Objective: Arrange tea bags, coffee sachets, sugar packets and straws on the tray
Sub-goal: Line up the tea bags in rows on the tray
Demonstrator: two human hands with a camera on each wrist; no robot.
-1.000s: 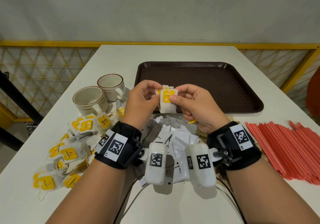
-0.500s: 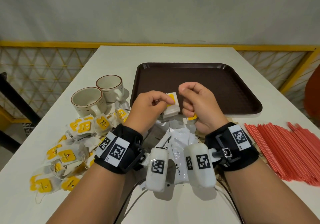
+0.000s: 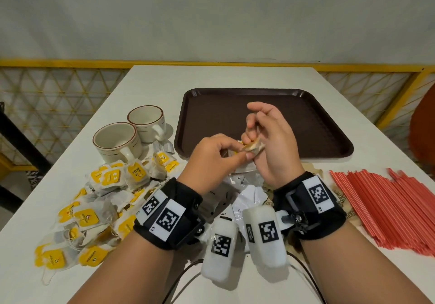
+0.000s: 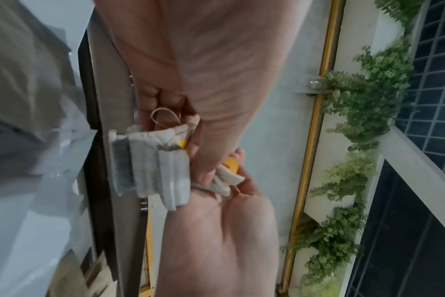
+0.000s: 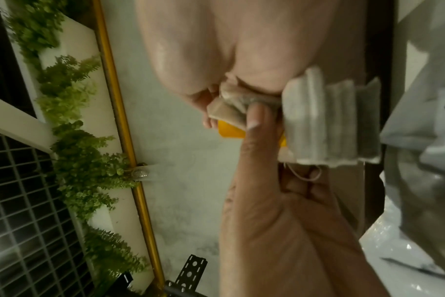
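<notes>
Both hands meet over the near rim of the tray and clamp one small stack of tea bags between them. The left hand pinches it with thumb and forefinger; the right hand curls its lower fingers round the far side, its forefinger lifted free. A loop of string hangs out of the stack by the right palm, and a yellow tag shows at the pinch.

Ahead of the grip the tray floor lies bare out to its far rim. To the left of the grip stand two cups, and nearer the person a loose heap of tea bags spreads toward the table's left edge. Directly below the hands lie white sachets. To the right, well apart from the grip, red straws lie in a band reaching the picture's right edge.

The table is white; behind it a yellow rail runs along a pale wall.
</notes>
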